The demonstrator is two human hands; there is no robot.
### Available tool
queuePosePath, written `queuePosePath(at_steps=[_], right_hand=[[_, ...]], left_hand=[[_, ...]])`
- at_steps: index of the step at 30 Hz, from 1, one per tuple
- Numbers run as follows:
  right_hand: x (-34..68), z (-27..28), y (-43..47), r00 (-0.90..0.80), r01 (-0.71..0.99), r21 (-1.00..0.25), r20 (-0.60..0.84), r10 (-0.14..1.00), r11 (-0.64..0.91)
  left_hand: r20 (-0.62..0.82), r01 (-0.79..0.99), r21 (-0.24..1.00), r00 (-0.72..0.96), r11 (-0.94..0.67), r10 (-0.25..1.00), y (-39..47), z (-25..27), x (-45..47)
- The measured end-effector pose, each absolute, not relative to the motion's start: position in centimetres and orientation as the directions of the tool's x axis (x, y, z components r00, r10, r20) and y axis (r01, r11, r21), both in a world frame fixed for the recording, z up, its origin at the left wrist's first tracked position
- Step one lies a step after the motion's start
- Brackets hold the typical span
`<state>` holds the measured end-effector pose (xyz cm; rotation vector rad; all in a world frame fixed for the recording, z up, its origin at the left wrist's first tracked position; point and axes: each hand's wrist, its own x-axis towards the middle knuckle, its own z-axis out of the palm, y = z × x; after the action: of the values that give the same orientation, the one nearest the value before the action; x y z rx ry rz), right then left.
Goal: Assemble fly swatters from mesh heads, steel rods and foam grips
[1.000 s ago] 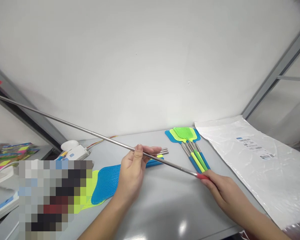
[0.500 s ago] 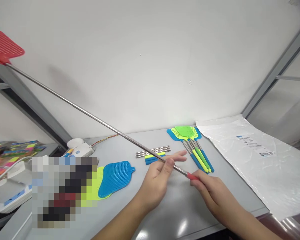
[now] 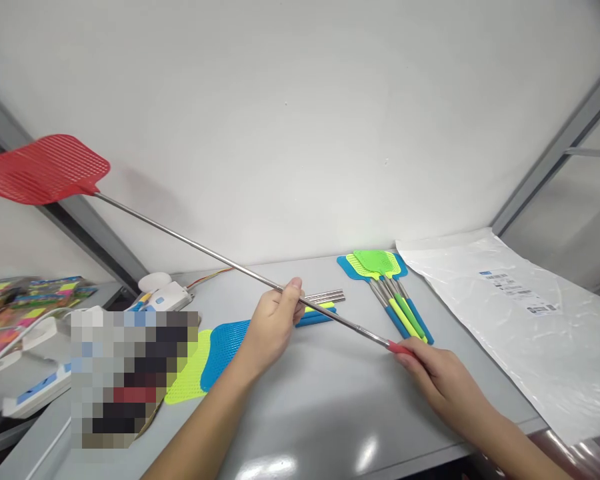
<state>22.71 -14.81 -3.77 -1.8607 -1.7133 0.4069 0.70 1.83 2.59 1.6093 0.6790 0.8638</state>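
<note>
A red fly swatter (image 3: 55, 167) with a long extended metal rod slants across the view, its head up at the left. My right hand (image 3: 433, 370) is closed around its red grip. Further up the rod, my left hand (image 3: 275, 323) is wrapped round the metal with the thumb on top. Behind that hand lie several loose metal rods (image 3: 330, 295) and blue and yellow grips (image 3: 320, 315), partly hidden. A blue swatter head (image 3: 225, 347) rests on a yellow-green swatter head (image 3: 187, 373), both partly covered by my left forearm or the blurred patch.
Several whole fly swatters (image 3: 400, 293) in green, yellow and blue lie against the wall. A white plastic bag (image 3: 480, 300) with labels covers the right side. At left are a power strip (image 3: 40, 393), plugs, a pixelated patch (image 3: 130, 380) and colourful packets (image 3: 35, 307).
My left hand has gone from open fingers beside the rod to a closed hold farther along it. The red swatter head has come lower and to the right; the rod looks shorter.
</note>
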Motion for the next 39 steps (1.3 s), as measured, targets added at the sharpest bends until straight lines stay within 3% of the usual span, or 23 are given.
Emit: queuePosePath(at_steps=[13,20,23,28,36,39], right_hand=[[22.8,-4.9,-15.5,0.154,0.824,-0.564,0.127,0.980,-0.056],[21.3,-4.9,-15.1,0.140,0.744,-0.667,0.087,0.986,-0.047],[21.6,-5.0,-15.1,0.130,0.742,-0.670,0.103,0.986,-0.027],[22.0,-5.0,-15.3,0.135,0.724,-0.688,0.078,0.988,-0.045],[21.6,-5.3,-15.3,0.156,0.739,-0.668,0.045,0.987,-0.087],[21.6,-5.2,-15.3,0.158,0.737,-0.670,0.052,0.986,-0.083]], left_hand=[[0.151,0.001,0.983,0.575,-0.184,0.804,0.3,0.6,2.4],[0.078,0.098,0.970,0.738,-0.221,0.670,-2.5,0.0,3.8],[0.120,0.096,0.965,0.668,-0.244,0.735,-1.0,0.7,2.6],[0.261,-0.059,0.962,0.467,-0.265,0.845,2.2,1.3,0.8],[0.062,0.117,0.979,0.615,-0.168,0.786,-1.4,-0.8,3.7],[0.048,0.133,0.976,0.640,-0.172,0.767,-2.2,-1.0,4.0]])
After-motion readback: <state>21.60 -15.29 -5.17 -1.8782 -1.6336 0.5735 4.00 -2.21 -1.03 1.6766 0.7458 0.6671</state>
